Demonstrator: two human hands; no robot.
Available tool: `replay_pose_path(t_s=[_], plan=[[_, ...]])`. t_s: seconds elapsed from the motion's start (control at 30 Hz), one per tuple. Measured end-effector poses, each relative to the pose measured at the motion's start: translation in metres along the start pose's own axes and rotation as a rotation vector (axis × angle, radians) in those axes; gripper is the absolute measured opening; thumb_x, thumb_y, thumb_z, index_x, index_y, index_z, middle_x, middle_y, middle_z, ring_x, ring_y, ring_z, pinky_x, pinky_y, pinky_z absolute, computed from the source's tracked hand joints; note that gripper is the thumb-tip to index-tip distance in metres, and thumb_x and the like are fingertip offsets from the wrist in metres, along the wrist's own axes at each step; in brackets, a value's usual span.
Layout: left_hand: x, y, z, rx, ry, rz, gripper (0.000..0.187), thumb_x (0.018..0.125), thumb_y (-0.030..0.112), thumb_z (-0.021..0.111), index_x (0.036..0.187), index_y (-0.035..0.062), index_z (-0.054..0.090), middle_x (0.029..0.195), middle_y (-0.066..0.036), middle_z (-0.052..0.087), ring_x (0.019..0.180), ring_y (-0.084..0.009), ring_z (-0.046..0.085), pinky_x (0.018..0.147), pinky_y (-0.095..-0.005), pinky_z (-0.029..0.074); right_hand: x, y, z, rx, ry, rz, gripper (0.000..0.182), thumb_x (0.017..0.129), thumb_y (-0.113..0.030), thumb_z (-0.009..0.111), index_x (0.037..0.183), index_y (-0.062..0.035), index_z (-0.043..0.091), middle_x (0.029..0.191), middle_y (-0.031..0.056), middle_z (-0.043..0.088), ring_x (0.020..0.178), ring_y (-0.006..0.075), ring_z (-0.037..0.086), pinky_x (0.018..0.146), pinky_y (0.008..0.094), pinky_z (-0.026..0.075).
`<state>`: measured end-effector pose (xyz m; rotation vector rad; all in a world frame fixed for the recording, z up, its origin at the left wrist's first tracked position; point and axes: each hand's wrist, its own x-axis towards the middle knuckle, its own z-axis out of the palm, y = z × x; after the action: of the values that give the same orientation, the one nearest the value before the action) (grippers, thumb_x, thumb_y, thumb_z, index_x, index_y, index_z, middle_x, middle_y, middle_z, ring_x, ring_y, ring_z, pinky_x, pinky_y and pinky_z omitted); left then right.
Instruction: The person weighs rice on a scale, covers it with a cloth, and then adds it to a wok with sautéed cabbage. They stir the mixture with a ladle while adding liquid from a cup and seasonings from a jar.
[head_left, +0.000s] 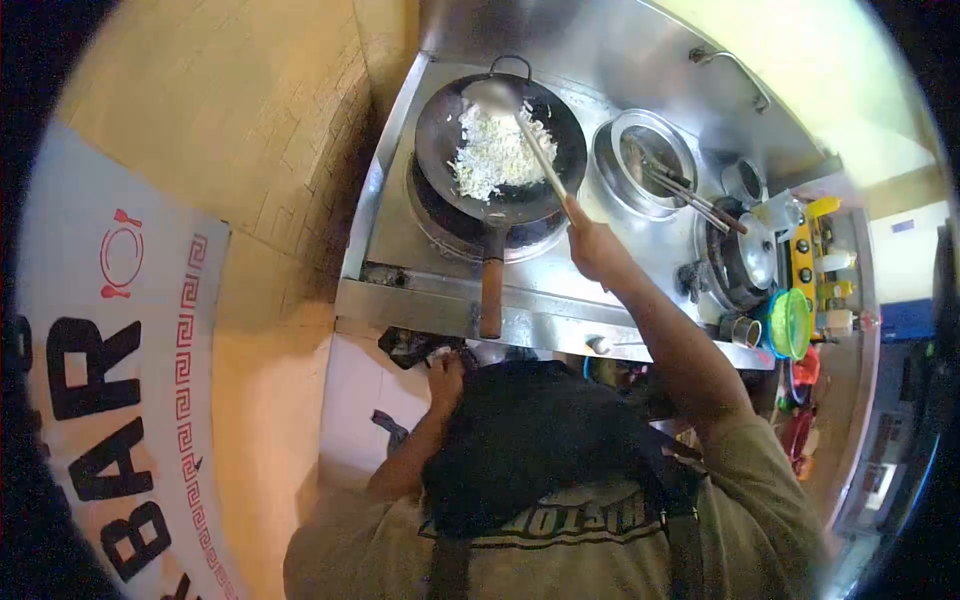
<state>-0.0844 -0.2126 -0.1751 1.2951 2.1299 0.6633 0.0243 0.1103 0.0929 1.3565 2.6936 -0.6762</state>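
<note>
A black wok (437, 135) with a wooden handle (491, 300) sits on the left burner. White and pale yellow grains, resembling rice (497, 157), lie in its middle. My right hand (597, 248) is closed around the long handle of a wok ladle (492, 97). The ladle's round head rests inside the far side of the wok, above the rice. Down below the stove's front edge, my left hand (446, 380) has its fingers curled beside a dark crumpled cloth or bag (408, 346). What those fingers hold is hidden.
Right of the wok stands a metal pot (645, 165) with long utensils (700, 203) in it. Farther right are a lidded pot (757, 258), a green basket (791, 325) and several bottles. A lettered banner (130, 400) hangs at left.
</note>
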Motion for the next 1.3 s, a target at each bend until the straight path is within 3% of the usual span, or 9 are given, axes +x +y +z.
replay_pose_path(t_s=[0.13, 0.27, 0.47, 0.5, 0.63, 0.83, 0.97, 1.17, 1.3], plan=[[0.046, -0.021, 0.079, 0.254, -0.459, -0.166, 0.044, 0.079, 0.046, 0.059, 0.110, 0.0161, 0.065, 0.113, -0.011, 0.063, 0.109, -0.0362, 0.054, 0.096, -0.0488, 0.040, -0.071, 0.046, -0.030, -0.525, -0.146, -0.186, 0.063, 0.091, -0.015, 0.043, 0.147, -0.0111, 0.014, 0.070, 0.0247, 0.061, 0.063, 0.0418, 0.062, 0.057, 0.0502, 0.051], [0.051, -0.051, 0.164, -0.062, -0.018, -0.186, 0.038, 0.080, 0.042, 0.056, 0.104, 0.0131, 0.063, 0.106, -0.014, 0.062, 0.101, -0.0385, 0.054, 0.089, -0.0515, 0.041, -0.064, 0.030, -0.049, -0.514, -0.178, -0.006, 0.066, 0.089, -0.013, 0.045, 0.147, -0.0109, 0.014, 0.073, 0.0234, 0.062, 0.061, 0.0398, 0.062, 0.057, 0.0505, 0.051], [0.050, -0.086, 0.112, -2.377, -0.342, -0.549, 0.019, 0.086, 0.026, 0.055, 0.089, 0.0074, 0.057, 0.079, -0.011, 0.059, 0.077, -0.0279, 0.058, 0.072, -0.0438, 0.049, -0.091, 0.014, -0.057, -0.545, -0.302, -0.126, 0.068, 0.087, -0.008, 0.046, 0.148, -0.0104, 0.014, 0.078, 0.0239, 0.064, 0.067, 0.0373, 0.065, 0.060, 0.0495, 0.053], [0.046, -0.028, 0.055, -2.098, -0.083, -0.839, 0.015, 0.091, 0.022, 0.055, 0.090, 0.0065, 0.058, 0.073, -0.010, 0.058, 0.073, -0.0241, 0.058, 0.065, -0.0381, 0.050, -0.101, 0.006, -0.071, -0.602, -0.371, -0.054, 0.071, 0.086, -0.008, 0.047, 0.148, -0.0108, 0.012, 0.079, 0.0231, 0.065, 0.068, 0.0361, 0.066, 0.059, 0.0480, 0.053], [0.051, -0.025, 0.033, -1.986, -0.363, -1.119, 0.011, 0.089, 0.009, 0.055, 0.098, 0.0014, 0.056, 0.088, -0.013, 0.061, 0.076, -0.0266, 0.060, 0.070, -0.0428, 0.054, -0.042, 0.016, -0.030, -0.328, -0.185, 0.037, 0.068, 0.089, -0.009, 0.046, 0.148, -0.0108, 0.011, 0.075, 0.0247, 0.063, 0.067, 0.0407, 0.063, 0.062, 0.0497, 0.051], [0.056, -0.058, 0.102, -1.876, -0.802, -0.852, 0.022, 0.093, 0.025, 0.056, 0.087, 0.0043, 0.060, 0.075, -0.008, 0.060, 0.072, -0.0238, 0.059, 0.068, -0.0400, 0.052, -0.114, -0.010, -0.075, -0.424, -0.428, -0.026, 0.070, 0.089, -0.009, 0.046, 0.149, -0.0158, 0.009, 0.075, 0.0250, 0.062, 0.067, 0.0390, 0.064, 0.062, 0.0503, 0.052], [0.076, 0.021, 0.089, -0.432, -0.666, -0.637, 0.026, 0.089, 0.027, 0.064, 0.097, 0.0036, 0.058, 0.085, -0.006, 0.061, 0.074, -0.0196, 0.060, 0.063, -0.0332, 0.052, -0.101, 0.003, -0.071, -0.531, -0.301, 0.084, 0.071, 0.088, -0.006, 0.045, 0.149, -0.0136, 0.010, 0.076, 0.0230, 0.062, 0.066, 0.0376, 0.064, 0.059, 0.0475, 0.052], [0.059, 0.015, 0.082, -1.049, -0.705, -0.844, 0.037, 0.087, 0.035, 0.065, 0.105, 0.0029, 0.058, 0.095, -0.010, 0.064, 0.082, -0.0216, 0.063, 0.072, -0.0377, 0.054, -0.089, -0.003, -0.047, -0.405, -0.293, -0.036, 0.071, 0.087, -0.006, 0.047, 0.149, -0.0133, 0.013, 0.075, 0.0206, 0.062, 0.063, 0.0339, 0.064, 0.055, 0.0443, 0.052], [0.046, 0.093, -0.099, -1.639, -1.060, -0.298, 0.050, 0.089, 0.036, 0.060, 0.125, 0.0030, 0.049, 0.113, -0.014, 0.061, 0.097, -0.0266, 0.062, 0.087, -0.0435, 0.051, -0.123, 0.034, -0.062, -0.629, -0.212, -0.052, 0.071, 0.086, -0.007, 0.049, 0.148, -0.0134, 0.015, 0.071, 0.0179, 0.060, 0.059, 0.0307, 0.062, 0.053, 0.0439, 0.052]])
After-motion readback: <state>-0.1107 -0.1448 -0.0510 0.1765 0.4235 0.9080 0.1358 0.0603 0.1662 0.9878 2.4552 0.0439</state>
